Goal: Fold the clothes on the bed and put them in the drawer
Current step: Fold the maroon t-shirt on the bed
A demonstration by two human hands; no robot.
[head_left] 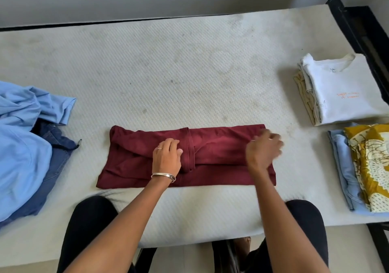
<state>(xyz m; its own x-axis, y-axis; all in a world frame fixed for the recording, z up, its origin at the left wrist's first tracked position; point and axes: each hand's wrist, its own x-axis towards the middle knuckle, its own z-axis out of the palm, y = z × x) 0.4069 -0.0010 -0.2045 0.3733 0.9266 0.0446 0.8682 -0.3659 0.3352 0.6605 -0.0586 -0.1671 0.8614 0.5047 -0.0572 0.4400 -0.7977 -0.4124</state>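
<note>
Head view, inspected from the largest item down. We note the mattress (pixel 189 66) filling most of the frame, pale and quilted, running left to right.

At the left edge of the frame we record an unfolded heap: a light blue garment (pixel 23 146) lying over a dark blue garment (pixel 56 146). At the right edge we record two folded stacks: a white shirt (pixel 339 89) on top of the upper one, and a yellow patterned cloth (pixel 370 163) over pale blue pieces in the lower one. No drawer is visible.

The item in hand is the maroon shirt (pixel 185 157), at lower centre of the frame, directly ahead of the person. It is already folded into a long band whose long axis runs left to right, parallel to the near mattress edge. A sleeve hem crosses it near the middle.

We find the left hand (pixel 167 157) resting on the band just left of that hem, fingers bent down onto the cloth; it appears to press rather than pinch. The right hand (pixel 263 150) is over the right end of the band and blurred; we cannot tell whether it grips the fabric.

Our judgement: the coming fold should carry one end along the long axis onto the other. The right hand lies nearest the free right end; the left sits near the likely crease line.
</note>
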